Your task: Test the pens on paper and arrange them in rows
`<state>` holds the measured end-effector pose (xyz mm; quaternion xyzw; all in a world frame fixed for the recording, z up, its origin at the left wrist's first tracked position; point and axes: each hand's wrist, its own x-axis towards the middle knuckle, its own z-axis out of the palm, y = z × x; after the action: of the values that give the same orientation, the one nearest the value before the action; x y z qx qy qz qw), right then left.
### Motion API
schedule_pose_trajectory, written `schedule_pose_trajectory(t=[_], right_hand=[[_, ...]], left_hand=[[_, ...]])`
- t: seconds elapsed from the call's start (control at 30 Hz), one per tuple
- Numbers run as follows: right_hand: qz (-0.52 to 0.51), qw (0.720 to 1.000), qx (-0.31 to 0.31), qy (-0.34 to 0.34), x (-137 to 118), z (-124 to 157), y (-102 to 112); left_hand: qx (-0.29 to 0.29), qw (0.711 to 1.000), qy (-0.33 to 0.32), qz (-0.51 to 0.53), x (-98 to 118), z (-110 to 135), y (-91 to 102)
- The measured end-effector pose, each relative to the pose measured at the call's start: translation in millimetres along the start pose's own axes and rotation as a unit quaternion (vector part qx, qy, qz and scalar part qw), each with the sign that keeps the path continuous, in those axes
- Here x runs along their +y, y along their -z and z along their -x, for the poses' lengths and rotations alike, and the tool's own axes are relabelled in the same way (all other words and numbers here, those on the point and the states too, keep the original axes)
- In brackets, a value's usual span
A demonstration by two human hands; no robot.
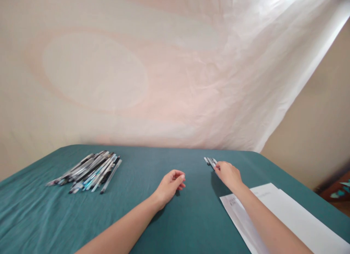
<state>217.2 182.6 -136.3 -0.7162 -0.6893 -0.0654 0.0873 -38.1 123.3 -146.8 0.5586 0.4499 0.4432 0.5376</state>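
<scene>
My right hand (229, 174) reaches over the right part of the table, fingers closed at the near ends of a few pens (210, 161). The pens lie side by side, and my fingers cover part of them; how many are in the grip I cannot make out. Near the middle of the table is my left hand (171, 185), its fingers curled in with the thumb against them and nothing visible inside. Far to the left lies a heap of pens (94, 170), mostly clear, black and white, with some blue, pointing roughly the same way.
A teal cloth (164, 157) covers the table. White papers (284, 214) lie at the right front, partly under my right forearm. A pale sheet (164, 82) hangs behind the table's far edge. Some brown furniture (335, 195) shows at the far right.
</scene>
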Motion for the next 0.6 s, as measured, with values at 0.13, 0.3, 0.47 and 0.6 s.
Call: schedule_pose_trajectory(t=[0.13,0.3,0.47,0.6], right_hand=[[-0.046,0.998,-0.002,0.031,-12,5,9],[-0.14,0.983,-0.054,0.11,-41,20,12],[-0.173,0.966,-0.063,0.183,-64,36,-1],[-0.189,0.963,-0.048,0.186,-69,43,-9]], left_hand=[[-0.009,0.973,-0.071,-0.22,13,-3,22.3],[0.119,0.839,-0.073,-0.525,35,-5,74.4],[0.216,0.746,0.086,-0.625,47,-4,132.3],[0.253,0.699,0.14,-0.654,45,-4,164.8]])
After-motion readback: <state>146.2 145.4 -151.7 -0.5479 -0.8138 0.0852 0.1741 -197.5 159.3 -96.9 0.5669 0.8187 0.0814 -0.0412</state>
